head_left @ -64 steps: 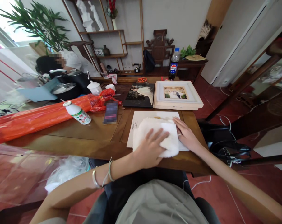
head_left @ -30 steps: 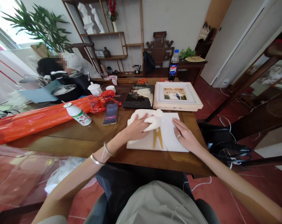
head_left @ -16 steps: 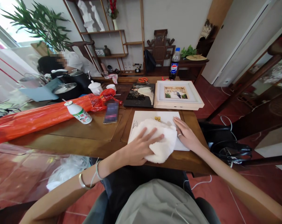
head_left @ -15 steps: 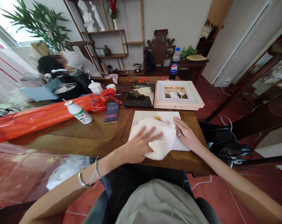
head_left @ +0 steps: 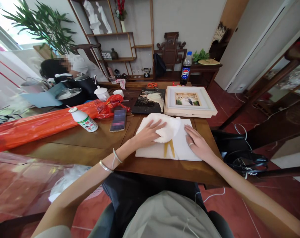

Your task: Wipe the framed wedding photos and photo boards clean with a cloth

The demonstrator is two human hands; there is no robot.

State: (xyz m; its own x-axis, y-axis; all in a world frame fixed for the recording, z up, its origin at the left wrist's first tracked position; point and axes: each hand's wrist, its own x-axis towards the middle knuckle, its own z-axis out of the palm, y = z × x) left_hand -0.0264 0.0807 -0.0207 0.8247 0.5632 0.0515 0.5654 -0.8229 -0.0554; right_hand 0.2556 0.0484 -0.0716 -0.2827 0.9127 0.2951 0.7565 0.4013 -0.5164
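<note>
A white fluffy cloth (head_left: 162, 127) lies bunched over the upper left of a flat white panel (head_left: 150, 152) on the wooden table. My left hand (head_left: 150, 132) rests on the cloth, its fingers spread and pressing down from above. Two golden-yellow strips (head_left: 169, 149) form a narrow upside-down V on the panel, their upper ends covered by the cloth. On the panel's right side lies my right hand (head_left: 196, 142), flat, with fingers stretched out and a ring on one of them. Nothing is in that hand.
Behind the panel are a dark photo print (head_left: 150, 100) and a white picture frame (head_left: 209, 99). A cola bottle (head_left: 186, 69) and orange-handled scissors (head_left: 152, 85) stand farther back. Leftward are a phone (head_left: 118, 119), a white bottle (head_left: 84, 119) and a red plastic-wrapped bundle (head_left: 40, 127).
My left hand has slid the cloth away from me, up the panel, uncovering its near part and the golden strips. My right hand has stayed in nearly the same place.
</note>
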